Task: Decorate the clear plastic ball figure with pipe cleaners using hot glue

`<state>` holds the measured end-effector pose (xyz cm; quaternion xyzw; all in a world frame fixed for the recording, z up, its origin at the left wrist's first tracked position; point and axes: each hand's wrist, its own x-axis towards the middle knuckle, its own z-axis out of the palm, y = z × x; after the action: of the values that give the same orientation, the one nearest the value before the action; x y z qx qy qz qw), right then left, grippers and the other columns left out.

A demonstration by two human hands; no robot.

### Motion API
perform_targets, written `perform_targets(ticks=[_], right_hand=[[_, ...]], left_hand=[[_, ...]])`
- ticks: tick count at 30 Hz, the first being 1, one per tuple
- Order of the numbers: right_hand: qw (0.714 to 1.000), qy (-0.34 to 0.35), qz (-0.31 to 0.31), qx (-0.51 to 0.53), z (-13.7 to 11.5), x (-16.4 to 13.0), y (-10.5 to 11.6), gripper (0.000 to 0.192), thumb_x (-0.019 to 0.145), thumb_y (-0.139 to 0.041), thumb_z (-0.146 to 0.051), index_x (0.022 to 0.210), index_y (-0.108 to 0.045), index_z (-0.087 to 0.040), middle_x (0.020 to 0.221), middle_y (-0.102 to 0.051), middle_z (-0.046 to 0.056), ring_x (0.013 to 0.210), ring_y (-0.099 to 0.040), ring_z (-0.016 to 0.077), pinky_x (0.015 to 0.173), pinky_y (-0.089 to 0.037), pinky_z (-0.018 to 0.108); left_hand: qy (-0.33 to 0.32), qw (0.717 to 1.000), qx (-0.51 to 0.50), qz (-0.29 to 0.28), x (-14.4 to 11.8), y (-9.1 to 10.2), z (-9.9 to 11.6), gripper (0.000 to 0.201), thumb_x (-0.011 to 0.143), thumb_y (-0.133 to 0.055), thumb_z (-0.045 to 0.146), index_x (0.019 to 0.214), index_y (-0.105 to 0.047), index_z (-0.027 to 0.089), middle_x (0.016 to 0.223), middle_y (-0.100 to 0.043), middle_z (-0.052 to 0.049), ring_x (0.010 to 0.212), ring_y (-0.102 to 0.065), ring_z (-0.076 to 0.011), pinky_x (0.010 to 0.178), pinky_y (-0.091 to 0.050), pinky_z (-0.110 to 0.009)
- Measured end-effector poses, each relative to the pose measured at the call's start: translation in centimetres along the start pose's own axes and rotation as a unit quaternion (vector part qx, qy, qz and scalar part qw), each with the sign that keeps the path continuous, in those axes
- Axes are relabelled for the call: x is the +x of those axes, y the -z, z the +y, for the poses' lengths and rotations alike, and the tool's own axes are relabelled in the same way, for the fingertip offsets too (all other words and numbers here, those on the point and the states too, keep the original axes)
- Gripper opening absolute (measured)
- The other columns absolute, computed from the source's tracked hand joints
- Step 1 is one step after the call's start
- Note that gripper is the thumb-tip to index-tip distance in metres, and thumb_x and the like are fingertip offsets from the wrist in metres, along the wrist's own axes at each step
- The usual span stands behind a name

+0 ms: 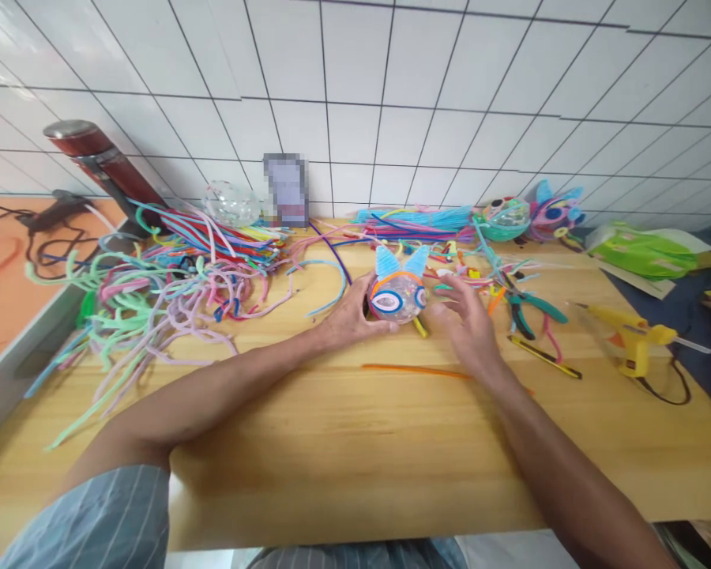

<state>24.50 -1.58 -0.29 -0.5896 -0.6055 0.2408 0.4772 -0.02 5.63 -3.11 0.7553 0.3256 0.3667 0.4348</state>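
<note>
My left hand [355, 318] is closed around the side of a clear ball [398, 299] decorated with pipe cleaners. Two blue pointed ears stand on top of the ball, an orange strip runs below them, and ringed eyes in blue, white and pink sit on its front. Just to the right of the ball, my right hand [469, 328] is held with its fingers apart and nothing in them. An orange pipe cleaner [411, 369] lies on the wooden table [332, 442] in front of the ball, its right end passing under my right wrist.
Loose pipe cleaners [171, 292] spread over the left. Blue pipe cleaners [418, 220], two decorated balls and a clear ball [232, 204] line the wall. Pliers [527, 308], a utility knife [545, 357] and a yellow glue gun [637, 336] lie right. A brown flask [110, 170] stands left.
</note>
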Motion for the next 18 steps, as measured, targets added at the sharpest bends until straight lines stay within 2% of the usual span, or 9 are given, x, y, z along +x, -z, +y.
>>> perform_targets(ticks=[3, 5, 9, 12, 15, 18], right_hand=[[0.999, -0.010, 0.022, 0.024, -0.7, 0.3, 1.3, 0.054, 0.093, -0.069, -0.053, 0.141, -0.060, -0.030, 0.149, -0.066, 0.012, 0.123, -0.070, 0.0272, 0.104, -0.059, 0.049], [1.000, -0.009, 0.011, 0.008, -1.8, 0.2, 2.5, 0.044, 0.093, -0.070, -0.050, 0.132, -0.067, -0.029, 0.139, -0.072, 0.010, 0.120, -0.072, 0.0271, 0.103, -0.059, 0.048], [0.990, 0.022, -0.085, -0.114, -4.8, -1.2, 4.8, 0.031, 0.094, -0.069, -0.049, 0.116, -0.076, -0.028, 0.116, -0.080, 0.007, 0.108, -0.075, 0.0281, 0.097, -0.060, 0.048], [0.972, 0.052, -0.126, -0.191, -6.2, -3.0, 5.9, 0.031, 0.096, -0.066, -0.049, 0.115, -0.077, -0.027, 0.115, -0.081, 0.008, 0.107, -0.076, 0.0293, 0.094, -0.061, 0.046], [0.965, 0.045, -0.107, -0.236, -5.5, -5.0, 7.4, 0.029, 0.098, -0.065, -0.048, 0.114, -0.077, -0.027, 0.117, -0.081, 0.008, 0.109, -0.077, 0.0293, 0.095, -0.061, 0.046], [0.968, -0.015, -0.023, -0.251, -2.5, -6.5, 10.2, 0.028, 0.095, -0.069, -0.051, 0.110, -0.079, -0.029, 0.113, -0.081, 0.007, 0.106, -0.077, 0.0295, 0.095, -0.061, 0.047]], left_hand=[[-0.008, 1.000, -0.002, -0.008, 0.2, 0.2, 0.6, 0.096, 0.077, -0.090, 0.050, 0.153, -0.042, 0.019, 0.151, -0.057, -0.018, 0.143, -0.056, -0.0345, 0.124, -0.046, -0.051], [-0.012, 1.000, -0.005, -0.013, 0.4, 0.3, 0.9, 0.090, 0.080, -0.088, 0.051, 0.152, -0.043, 0.019, 0.148, -0.059, -0.016, 0.140, -0.059, -0.0331, 0.121, -0.048, -0.049], [-0.010, 1.000, -0.002, -0.016, 0.6, 0.3, 0.9, 0.089, 0.079, -0.088, 0.051, 0.147, -0.044, 0.016, 0.144, -0.060, -0.017, 0.134, -0.062, -0.0325, 0.117, -0.051, -0.047], [0.004, 1.000, -0.009, -0.011, 0.5, 0.2, 0.9, 0.086, 0.078, -0.088, 0.050, 0.145, -0.044, 0.016, 0.141, -0.062, -0.016, 0.132, -0.063, -0.0315, 0.113, -0.053, -0.046], [0.033, 0.999, -0.012, -0.004, 0.3, -0.1, 1.2, 0.084, 0.078, -0.088, 0.052, 0.142, -0.045, 0.018, 0.137, -0.065, -0.014, 0.124, -0.068, -0.0294, 0.108, -0.057, -0.044], [0.047, 0.999, -0.017, 0.005, 0.2, -0.3, 1.4, 0.086, 0.076, -0.089, 0.054, 0.140, -0.044, 0.018, 0.134, -0.066, -0.014, 0.121, -0.069, -0.0287, 0.105, -0.058, -0.044]])
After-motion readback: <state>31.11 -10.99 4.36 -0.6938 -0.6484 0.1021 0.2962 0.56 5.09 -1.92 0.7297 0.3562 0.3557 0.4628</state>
